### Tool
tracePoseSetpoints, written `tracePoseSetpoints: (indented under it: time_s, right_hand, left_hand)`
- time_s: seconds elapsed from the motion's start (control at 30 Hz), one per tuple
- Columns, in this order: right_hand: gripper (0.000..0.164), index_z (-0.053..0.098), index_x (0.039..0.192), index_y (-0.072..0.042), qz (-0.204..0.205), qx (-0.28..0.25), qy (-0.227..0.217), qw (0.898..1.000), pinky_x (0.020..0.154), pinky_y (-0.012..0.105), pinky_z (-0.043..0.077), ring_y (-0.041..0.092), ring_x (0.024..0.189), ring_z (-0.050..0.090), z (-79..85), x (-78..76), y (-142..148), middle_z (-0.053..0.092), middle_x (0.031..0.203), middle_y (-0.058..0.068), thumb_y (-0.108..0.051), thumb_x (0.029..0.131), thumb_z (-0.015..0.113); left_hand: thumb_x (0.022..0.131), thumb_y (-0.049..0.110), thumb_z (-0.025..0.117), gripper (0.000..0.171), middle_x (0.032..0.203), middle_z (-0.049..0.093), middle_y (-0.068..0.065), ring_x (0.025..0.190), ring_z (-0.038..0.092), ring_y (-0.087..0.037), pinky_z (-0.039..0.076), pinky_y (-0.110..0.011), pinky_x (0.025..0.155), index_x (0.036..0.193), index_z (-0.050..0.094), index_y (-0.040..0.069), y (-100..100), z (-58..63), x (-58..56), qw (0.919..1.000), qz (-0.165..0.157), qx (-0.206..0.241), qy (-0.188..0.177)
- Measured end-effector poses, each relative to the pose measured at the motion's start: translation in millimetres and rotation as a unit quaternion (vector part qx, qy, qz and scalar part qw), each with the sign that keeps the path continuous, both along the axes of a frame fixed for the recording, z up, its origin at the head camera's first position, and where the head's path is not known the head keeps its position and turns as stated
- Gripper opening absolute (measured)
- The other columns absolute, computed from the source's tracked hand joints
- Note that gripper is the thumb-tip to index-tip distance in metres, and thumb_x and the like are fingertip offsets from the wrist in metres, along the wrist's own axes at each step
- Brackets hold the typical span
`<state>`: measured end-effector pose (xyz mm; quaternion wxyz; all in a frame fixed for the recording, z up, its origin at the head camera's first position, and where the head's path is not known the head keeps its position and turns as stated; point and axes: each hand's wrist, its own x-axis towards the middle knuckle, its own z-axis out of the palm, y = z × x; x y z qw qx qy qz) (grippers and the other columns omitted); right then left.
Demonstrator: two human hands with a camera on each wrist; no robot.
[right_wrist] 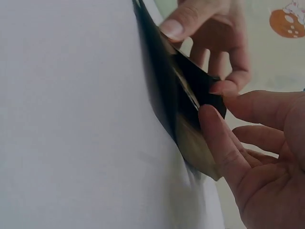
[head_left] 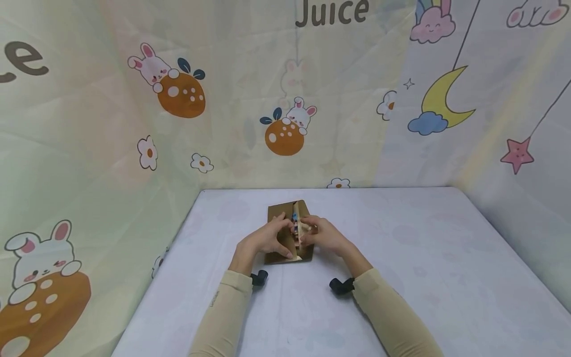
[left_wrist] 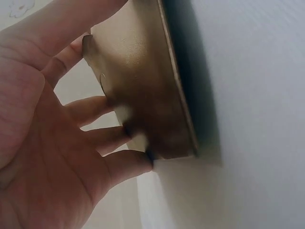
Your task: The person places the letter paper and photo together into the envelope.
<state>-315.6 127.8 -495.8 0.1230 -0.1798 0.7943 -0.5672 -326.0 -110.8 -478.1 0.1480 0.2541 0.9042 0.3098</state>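
Note:
A brown, card-like folder [head_left: 274, 212] lies partly opened on the table, with small colourful pieces or printing [head_left: 295, 218] along its middle beside a raised tan panel [head_left: 298, 212]. My left hand [head_left: 266, 239] grips the folder's left part, thumb near the front edge and fingertips farther back. From the right, my right hand [head_left: 327, 236] pinches the raised panel between thumb and fingers. In the left wrist view the brown surface [left_wrist: 138, 71] looks smooth, and the fingertips touch its edge. Dark gaps between the layers show in the right wrist view; what lies deep inside is hidden.
A white table [head_left: 401, 258] surrounds the folder. Patterned cloth walls [head_left: 232, 139] with rabbits, flowers and a moon stand behind and at both sides. Black wrist-camera mounts [head_left: 341, 286] sit at the cuffs of tan sleeves [head_left: 227, 307].

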Motion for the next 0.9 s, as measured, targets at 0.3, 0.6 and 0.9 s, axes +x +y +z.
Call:
tracePoseSetpoints:
  time_s: [0.3, 0.6, 0.9]
  right_hand:
    - [0.065, 0.045, 0.151, 0.005, -0.009, 0.029, 0.021, 0.999, 0.087, 0.032, 0.06, 0.03, 0.116, 0.069, 6.5, -1.6, 11, 0.037, 0.165, 0.021, -0.007, 0.094, 0.075]
    - [0.065, 0.044, 0.153, 0.002, -0.016, 0.059, 0.035, 0.998, 0.095, 0.041, 0.058, 0.039, 0.129, 0.062, 12.1, -0.6, 15, 0.029, 0.17, 0.017, -0.015, 0.097, 0.073]
    - [0.07, 0.044, 0.153, 0.005, -0.057, 0.225, 0.164, 0.959, 0.12, 0.066, 0.032, 0.05, 0.151, 0.033, 15.6, 0.9, 15, 0.029, 0.168, 0.025, -0.027, 0.098, 0.073]
  left_hand:
    - [0.074, 0.038, 0.095, 0.059, 0.175, 0.009, -0.016, 0.16, 0.001, -0.049, 0.02, -0.07, 0.123, 0.122, 0.06, 0.031, 4, 2.0, 3.6, 0.9997, 0.003, -0.026, -0.003]
    - [0.082, 0.047, 0.086, 0.077, 0.174, 0.014, -0.019, 0.16, 0.003, -0.049, 0.017, -0.073, 0.122, 0.151, 0.052, 0.033, 9, -1.6, 5.6, 0.9957, -0.013, -0.09, 0.015]
    - [0.096, 0.046, 0.073, 0.082, 0.174, 0.014, -0.017, 0.161, 0.0, -0.044, -0.005, -0.069, 0.125, 0.164, 0.032, 0.027, 6, 3.2, 4.8, 0.9926, -0.023, -0.081, 0.087]
